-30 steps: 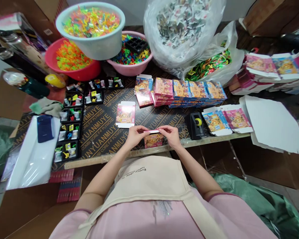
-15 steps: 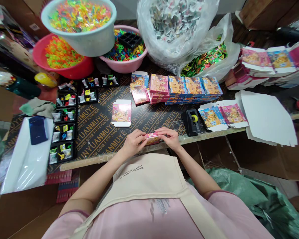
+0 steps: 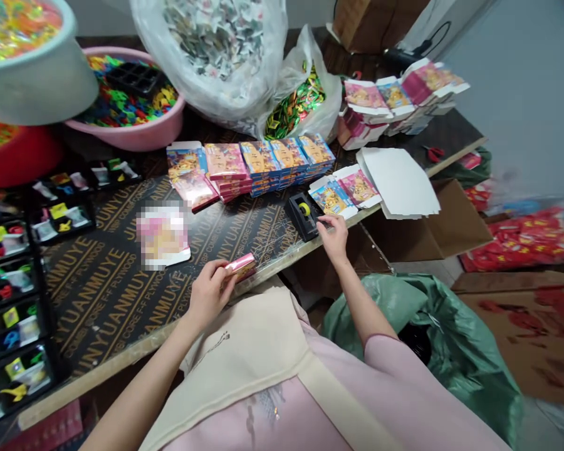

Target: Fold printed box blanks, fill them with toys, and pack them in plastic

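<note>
My left hand grips one end of a small pink box, which stands on its edge near the table's front. My right hand is at the front end of a black tape dispenser with a yellow roll in it. Its thumb and forefinger are drawn together there; whatever lies between them is too small to make out. Left of the pink box lies a flat pink carton, blurred in the view. Beyond the dispenser are flat blue cartons and pink cartons.
Stacked boxes stand mid-table. Black trays of small toys line the left. At the back are a pink basin, a pale basin and plastic bags. White sheets overhang the front edge. A green sack stands below.
The view has swung to the right. My right hand has left the pink box and moved right to the tape dispenser. My left hand still holds the box.
</note>
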{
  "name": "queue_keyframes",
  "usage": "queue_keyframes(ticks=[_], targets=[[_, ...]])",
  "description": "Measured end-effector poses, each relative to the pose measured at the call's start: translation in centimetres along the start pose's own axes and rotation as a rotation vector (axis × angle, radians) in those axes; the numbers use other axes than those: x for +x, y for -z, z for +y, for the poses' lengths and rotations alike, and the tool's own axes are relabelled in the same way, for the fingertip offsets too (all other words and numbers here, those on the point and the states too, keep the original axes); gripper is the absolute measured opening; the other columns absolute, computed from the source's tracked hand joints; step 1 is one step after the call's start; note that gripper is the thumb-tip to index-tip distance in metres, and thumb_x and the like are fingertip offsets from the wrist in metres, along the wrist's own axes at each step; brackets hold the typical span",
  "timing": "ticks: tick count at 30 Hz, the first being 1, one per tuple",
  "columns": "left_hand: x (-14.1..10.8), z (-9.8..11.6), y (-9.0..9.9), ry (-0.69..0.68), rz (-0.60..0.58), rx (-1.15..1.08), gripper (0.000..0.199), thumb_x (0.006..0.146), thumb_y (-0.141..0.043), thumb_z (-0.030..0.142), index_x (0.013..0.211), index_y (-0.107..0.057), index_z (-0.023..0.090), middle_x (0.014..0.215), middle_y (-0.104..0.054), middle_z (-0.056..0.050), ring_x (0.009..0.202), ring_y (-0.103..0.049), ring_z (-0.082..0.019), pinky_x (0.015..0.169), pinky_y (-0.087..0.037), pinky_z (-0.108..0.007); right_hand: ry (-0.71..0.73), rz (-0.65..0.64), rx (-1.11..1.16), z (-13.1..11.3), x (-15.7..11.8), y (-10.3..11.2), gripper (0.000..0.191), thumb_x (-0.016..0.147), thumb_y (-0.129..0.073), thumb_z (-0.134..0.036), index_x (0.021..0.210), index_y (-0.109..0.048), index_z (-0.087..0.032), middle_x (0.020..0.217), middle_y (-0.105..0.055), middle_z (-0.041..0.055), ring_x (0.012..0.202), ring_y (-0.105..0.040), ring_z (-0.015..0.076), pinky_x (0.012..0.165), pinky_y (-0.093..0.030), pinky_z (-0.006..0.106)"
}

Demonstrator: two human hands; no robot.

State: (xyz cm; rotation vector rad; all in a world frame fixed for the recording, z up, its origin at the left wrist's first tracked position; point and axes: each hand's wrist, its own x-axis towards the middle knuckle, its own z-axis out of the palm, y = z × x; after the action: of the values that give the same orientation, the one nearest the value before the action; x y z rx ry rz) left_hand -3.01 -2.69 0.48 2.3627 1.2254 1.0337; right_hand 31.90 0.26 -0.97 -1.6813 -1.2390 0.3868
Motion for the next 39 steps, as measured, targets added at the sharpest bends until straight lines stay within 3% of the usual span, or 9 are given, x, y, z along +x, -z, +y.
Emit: queue_keyframes(ticks=[3, 7, 10, 14, 22, 27, 29, 34, 39], targets=[[0.9, 0.0, -0.9, 0.012, 0.036, -0.046, 0.011, 0.093, -0.05, 0.014, 0.094, -0.059, 0.021, 0.095, -0.066, -0.005, 0.086, -0.065, -0.018, 0.075, -0.052, -0.029, -0.084, -0.139, -0.064, 3.0, 1.8, 1.8, 0.015, 0.071, -0.076, -0.037, 0.074, -0.074, -0.022, 0.095, -0.061, 0.0082, 0.105, -0.058, 0.0284, 0.104, -0.041, 0.05], [2.3, -0.7, -2.6, 0.048, 0.095, -0.003, 0.028, 0.089, -0.046, 0.009, 0.108, -0.062, 0.021, 0.096, -0.064, -0.007, 0.086, -0.062, -0.019, 0.078, -0.051, -0.032, -0.061, -0.248, -0.022, 3.4, 2.2, 1.5, 0.012, 0.069, -0.077, -0.033, 0.066, -0.071, -0.023, 0.102, -0.064, 0.0069, 0.111, -0.056, 0.0279, 0.108, -0.037, 0.05], [2.9, -1.5, -3.7, 0.024, 0.094, 0.066, 0.039, 0.085, -0.042, 0.005, 0.111, -0.065, 0.022, 0.093, -0.061, -0.007, 0.084, -0.058, -0.019, 0.073, -0.05, -0.031, -0.02, -0.149, 0.021, 2.5, 1.2, 1.1, 0.013, 0.072, -0.073, -0.034, 0.065, -0.069, -0.023, 0.108, -0.065, 0.007, 0.113, -0.055, 0.027, 0.108, -0.036, 0.047], [3.1, -2.1, -4.3, 0.037, 0.069, 0.099, 0.04, 0.082, -0.043, 0.004, 0.11, -0.066, 0.023, 0.094, -0.06, -0.006, 0.085, -0.056, -0.019, 0.073, -0.049, -0.03, -0.149, -0.004, 0.147, 2.7, -1.2, 0.9, 0.02, 0.073, -0.068, -0.037, 0.061, -0.064, -0.022, 0.103, -0.066, 0.0066, 0.104, -0.058, 0.0249, 0.099, -0.042, 0.043], [3.2, -1.5, -3.8, 0.036, 0.086, 0.037, 0.031, 0.09, -0.044, 0.011, 0.108, -0.067, 0.022, 0.097, -0.059, -0.007, 0.086, -0.056, -0.019, 0.073, -0.048, -0.031, -0.272, 0.002, 0.122, 4.8, -3.0, 0.2, 0.033, 0.066, -0.071, -0.052, 0.06, -0.061, -0.021, 0.096, -0.065, 0.0092, 0.095, -0.06, 0.025, 0.079, -0.046, 0.036], [3.1, -0.8, -4.0, 0.042, 0.094, -0.001, 0.023, 0.097, -0.046, 0.019, 0.108, -0.066, 0.02, 0.101, -0.062, -0.008, 0.09, -0.058, -0.019, 0.077, -0.049, -0.031, -0.27, 0.204, 0.198, 1.9, -4.4, -0.7, 0.032, 0.073, -0.067, -0.054, 0.072, -0.062, -0.022, 0.076, -0.063, 0.0029, 0.074, -0.054, 0.0186, 0.073, -0.045, 0.033], [3.0, -0.6, -4.1, 0.05, 0.071, -0.013, 0.025, 0.098, -0.042, 0.019, 0.111, -0.064, 0.02, 0.098, -0.063, -0.008, 0.089, -0.059, -0.019, 0.079, -0.049, -0.032, -0.297, 0.102, 0.275, -0.8, -5.4, -1.8, 0.028, 0.076, -0.069, -0.05, 0.079, -0.067, -0.021, 0.067, -0.059, -0.0009, 0.064, -0.048, 0.0151, 0.063, -0.041, 0.029], [2.7, -0.7, -4.4, 0.074, 0.054, -0.064, 0.028, 0.1, -0.039, 0.02, 0.123, -0.055, 0.019, 0.1, -0.063, -0.008, 0.09, -0.059, -0.019, 0.082, -0.049, -0.034, -0.449, -0.613, 0.619, -8.1, -7.0, -5.6, 0.029, 0.072, -0.077, -0.045, 0.088, -0.075, -0.021, 0.047, -0.037, -0.0085, 0.044, -0.026, 0.0075, 0.045, -0.021, 0.025], [2.3, -1.1, -4.6, 0.008, 0.088, -0.127, 0.025, 0.098, -0.042, 0.017, 0.119, -0.054, 0.022, 0.098, -0.062, -0.006, 0.087, -0.056, -0.018, 0.08, -0.047, -0.033, -0.574, -0.813, 0.828, -10.1, -6.8, -8.4, 0.031, 0.069, -0.079, -0.046, 0.086, -0.076, -0.02, 0.044, -0.033, -0.0105, 0.04, -0.019, 0.0048, 0.044, -0.012, 0.025]])
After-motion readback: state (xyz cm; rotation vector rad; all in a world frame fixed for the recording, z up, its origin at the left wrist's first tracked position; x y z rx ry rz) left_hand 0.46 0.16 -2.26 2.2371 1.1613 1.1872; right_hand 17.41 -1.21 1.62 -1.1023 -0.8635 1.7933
